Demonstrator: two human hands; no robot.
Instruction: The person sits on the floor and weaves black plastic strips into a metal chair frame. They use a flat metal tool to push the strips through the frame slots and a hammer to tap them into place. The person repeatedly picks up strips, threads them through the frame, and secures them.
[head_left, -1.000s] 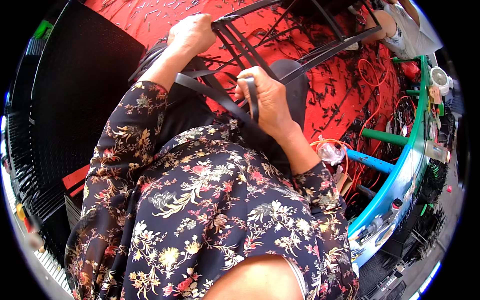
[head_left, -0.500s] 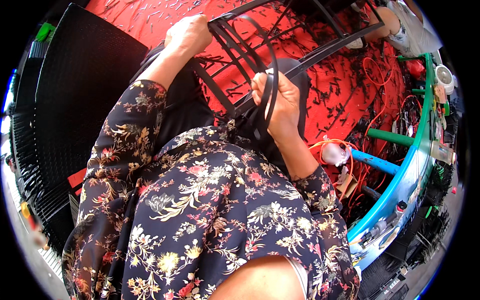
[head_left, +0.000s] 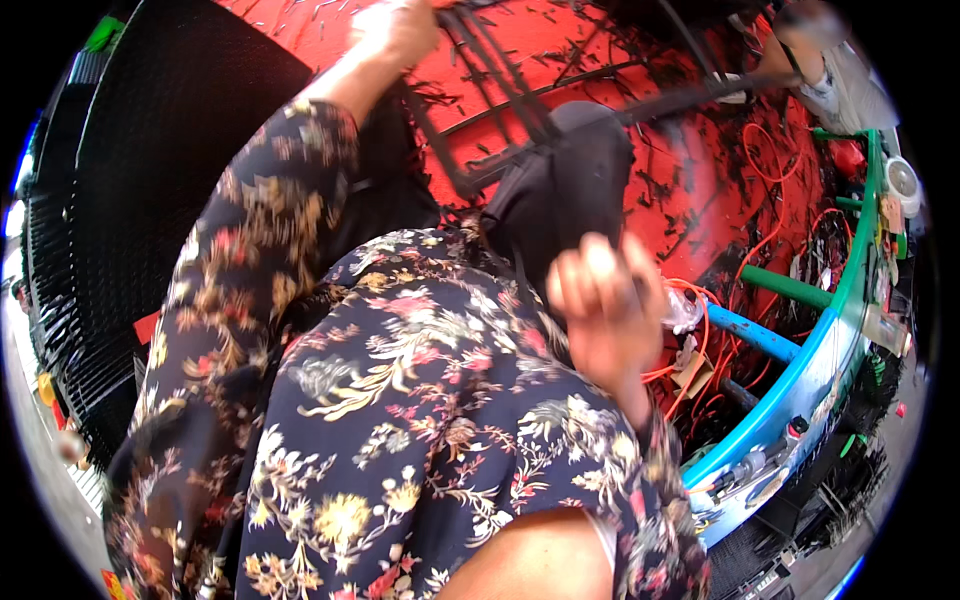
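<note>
A black open frame of thin bars lies across my knees at the top of the head view. My left hand is closed at its upper left corner, partly blurred at the picture's edge. Lower right of the frame, my right hand is raised off it beside my dark-clad knee. Its fingers are curled in and smeared by motion. A dark sliver shows between thumb and fingers, but I cannot make out what it is.
Black scraps litter the red floor covering. A large black woven panel stands at left. To the right is a blue-green rack with tools and a small white fan; orange hose coils beside it. Another person sits at far right.
My right hand has left the frame and moved down and right toward me. The black strip looped round it earlier no longer shows clearly. My left hand and the frame have shifted slightly up.
</note>
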